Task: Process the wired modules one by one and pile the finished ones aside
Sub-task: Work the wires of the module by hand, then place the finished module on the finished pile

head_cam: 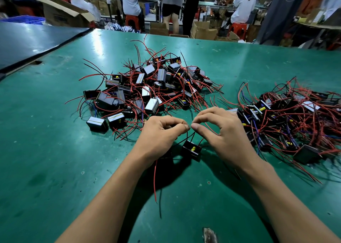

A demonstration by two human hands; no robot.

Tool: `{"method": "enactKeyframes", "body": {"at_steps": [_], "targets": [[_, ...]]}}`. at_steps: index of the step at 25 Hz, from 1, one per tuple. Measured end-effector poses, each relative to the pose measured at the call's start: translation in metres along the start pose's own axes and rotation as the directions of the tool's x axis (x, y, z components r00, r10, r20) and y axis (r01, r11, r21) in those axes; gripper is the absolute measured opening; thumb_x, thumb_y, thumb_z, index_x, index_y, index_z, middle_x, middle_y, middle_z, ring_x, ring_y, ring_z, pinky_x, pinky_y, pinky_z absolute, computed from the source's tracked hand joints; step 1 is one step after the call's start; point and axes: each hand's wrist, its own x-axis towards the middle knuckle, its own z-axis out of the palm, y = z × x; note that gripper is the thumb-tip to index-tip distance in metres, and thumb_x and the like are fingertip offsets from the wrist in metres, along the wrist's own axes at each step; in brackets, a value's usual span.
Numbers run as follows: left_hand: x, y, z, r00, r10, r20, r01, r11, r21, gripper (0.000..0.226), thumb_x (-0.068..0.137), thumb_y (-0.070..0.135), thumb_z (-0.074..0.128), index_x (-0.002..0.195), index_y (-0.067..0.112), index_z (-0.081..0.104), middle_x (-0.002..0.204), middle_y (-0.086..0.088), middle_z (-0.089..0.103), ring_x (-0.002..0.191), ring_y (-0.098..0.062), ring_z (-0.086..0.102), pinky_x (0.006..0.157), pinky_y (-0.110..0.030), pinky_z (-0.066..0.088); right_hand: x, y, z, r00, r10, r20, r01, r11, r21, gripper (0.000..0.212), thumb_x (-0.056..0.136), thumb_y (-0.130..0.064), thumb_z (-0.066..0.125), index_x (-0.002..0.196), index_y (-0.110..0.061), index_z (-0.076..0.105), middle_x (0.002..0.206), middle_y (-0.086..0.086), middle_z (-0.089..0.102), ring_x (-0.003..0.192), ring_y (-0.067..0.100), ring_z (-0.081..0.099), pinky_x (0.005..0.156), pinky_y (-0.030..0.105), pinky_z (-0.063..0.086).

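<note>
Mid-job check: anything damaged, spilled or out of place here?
Only a torn patch in the green mat near the front edge, between the forearms. The centre pile and right pile stay on it. The left hand and right hand pinch the wires of the module.

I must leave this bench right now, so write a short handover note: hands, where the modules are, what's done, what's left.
The left hand and the right hand each pinch the ends of the wires of one module, fingertips nearly touching.
The module sits low between the wrists, on or just over the table.
A centre pile lies ahead, a right pile beside the right hand; which holds the finished ones cannot be told.
Done: one module in hand.
Left: finish its wires, pile it aside, go on through the rest.
</note>
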Motion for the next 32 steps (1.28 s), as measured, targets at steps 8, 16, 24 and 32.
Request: {"method": "enactKeyframes", "body": {"at_steps": [8, 16, 24, 32], "targets": [[-0.001, 0.0, 0.004, 0.996, 0.071, -0.05, -0.069, 0.997, 0.042, 0.007, 0.085, 0.018, 0.073, 0.079, 0.018, 0.078, 0.061, -0.007, 0.062, 0.058, -0.014, 0.044, 0.055, -0.025, 0.038, 0.001, -0.006, 0.005, 0.884, 0.382, 0.271, -0.46, 0.814, 0.354, 0.014, 0.098, -0.021, 0.062, 0.093, -0.011, 0.071, 0.11, -0.005, 0.065, 0.104, 0.004, 0.059, 0.095, 0.02, 0.039], [0.002, -0.002, 0.005, 0.998, 0.03, -0.049, -0.029, 0.999, 0.021, 0.01, 0.087, 0.021, 0.072, 0.08, 0.017, 0.077, 0.078, -0.031, 0.062, 0.064, -0.018, 0.044, 0.063, -0.033, 0.036, 0.0, -0.005, -0.001, 0.946, 0.285, 0.154, -0.321, 0.892, 0.318, 0.002, 0.088, -0.019, 0.076, 0.089, -0.021, 0.076, 0.109, -0.008, 0.065, 0.105, -0.003, 0.059, 0.088, 0.006, 0.037], [0.002, -0.004, 0.004, 0.999, 0.037, -0.037, -0.036, 0.999, 0.015, 0.006, 0.085, 0.019, 0.074, 0.081, 0.017, 0.078, 0.08, -0.026, 0.067, 0.064, -0.017, 0.047, 0.064, -0.032, 0.039, -0.001, -0.008, 0.007, 0.984, 0.176, -0.013, -0.17, 0.966, 0.194, 0.007, 0.091, -0.017, 0.071, 0.085, -0.019, 0.069, 0.098, -0.007, 0.064, 0.097, 0.003, 0.06, 0.085, 0.014, 0.042], [0.001, -0.005, 0.006, 0.999, 0.036, -0.009, -0.036, 0.999, 0.019, 0.008, 0.088, 0.025, 0.072, 0.087, 0.022, 0.079, 0.075, -0.009, 0.073, 0.062, -0.012, 0.055, 0.06, -0.024, 0.046, 0.001, -0.008, 0.012, 0.924, 0.354, 0.142, -0.38, 0.891, 0.25, 0.02, 0.102, -0.019, 0.054, 0.082, -0.025, 0.056, 0.1, -0.007, 0.055, 0.092, -0.007, 0.051, 0.085, 0.01, 0.036]]}}
